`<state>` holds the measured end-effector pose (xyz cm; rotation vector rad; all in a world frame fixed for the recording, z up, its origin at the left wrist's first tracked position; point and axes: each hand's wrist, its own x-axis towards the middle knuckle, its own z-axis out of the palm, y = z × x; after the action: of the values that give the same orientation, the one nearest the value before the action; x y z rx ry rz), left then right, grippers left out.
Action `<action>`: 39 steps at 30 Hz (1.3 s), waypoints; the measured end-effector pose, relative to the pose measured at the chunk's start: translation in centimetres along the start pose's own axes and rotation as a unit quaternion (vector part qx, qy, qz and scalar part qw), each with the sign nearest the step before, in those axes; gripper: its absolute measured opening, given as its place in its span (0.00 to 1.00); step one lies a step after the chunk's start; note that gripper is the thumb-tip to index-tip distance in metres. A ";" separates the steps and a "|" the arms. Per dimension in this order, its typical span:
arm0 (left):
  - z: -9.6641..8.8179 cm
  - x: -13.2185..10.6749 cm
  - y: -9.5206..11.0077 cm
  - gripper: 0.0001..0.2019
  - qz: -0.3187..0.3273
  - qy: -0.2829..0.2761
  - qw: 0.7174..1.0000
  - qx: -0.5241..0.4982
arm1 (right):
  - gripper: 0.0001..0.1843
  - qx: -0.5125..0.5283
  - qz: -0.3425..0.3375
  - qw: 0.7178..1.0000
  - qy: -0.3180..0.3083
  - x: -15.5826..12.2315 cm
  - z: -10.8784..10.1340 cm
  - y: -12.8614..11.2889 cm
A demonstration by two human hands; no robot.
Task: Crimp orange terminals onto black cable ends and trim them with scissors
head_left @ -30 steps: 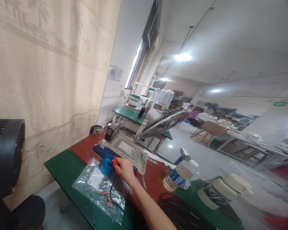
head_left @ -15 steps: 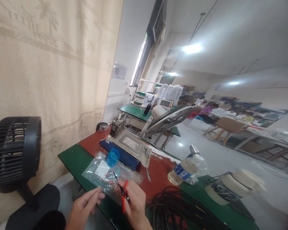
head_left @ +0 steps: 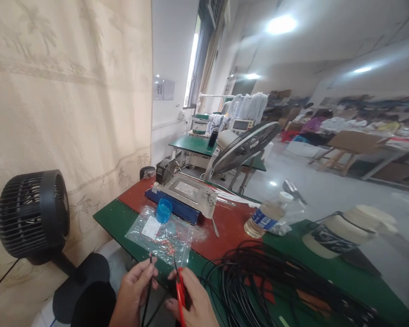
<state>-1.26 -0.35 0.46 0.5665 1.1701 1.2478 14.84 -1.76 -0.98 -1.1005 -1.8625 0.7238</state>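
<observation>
By the table (head_left: pixel 113 223), the left hand (head_left: pixel 133 290) pinches the cable (head_left: pixel 147 297) near its end and the right hand (head_left: pixel 198 300) grips the red tool (head_left: pixel 180 293), whose tip could nick fingers if it slipped.

In the left hand (head_left: pixel 134 287) is one black cable (head_left: pixel 147 297), and in the right hand (head_left: pixel 196 299) is one red tool (head_left: pixel 181 295). The near surface (head_left: pixel 114 222) has one pile of cables (head_left: pixel 245 281), one blue cup (head_left: pixel 164 211), one flat bag (head_left: pixel 181 232), one bottle (head_left: pixel 261 221) and one jug (head_left: pixel 330 238). One black fan (head_left: pixel 30 220) at left and one grey fan (head_left: pixel 245 147) farther make two. Above are three lights (head_left: pixel 281 25).
</observation>
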 end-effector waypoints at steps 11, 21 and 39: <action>1.4 -1.1 0.3 0.16 -0.020 -0.043 0.999 -0.025 | 0.32 0.352 0.153 0.913 -0.139 0.3 0.9 -1.3; 1.3 -0.8 -0.1 0.16 -0.026 -0.068 0.997 -0.029 | 0.32 0.374 0.189 0.898 -0.136 0.2 0.6 -2.0; 0.8 0.0 -1.0 0.16 0.033 -0.006 0.999 0.015 | 0.37 0.413 0.218 0.875 -0.132 0.1 1.8 -1.8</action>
<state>-0.12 -0.39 -0.11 0.6385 1.1703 1.2832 12.46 -2.60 -0.37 -0.8533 -1.2477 1.8019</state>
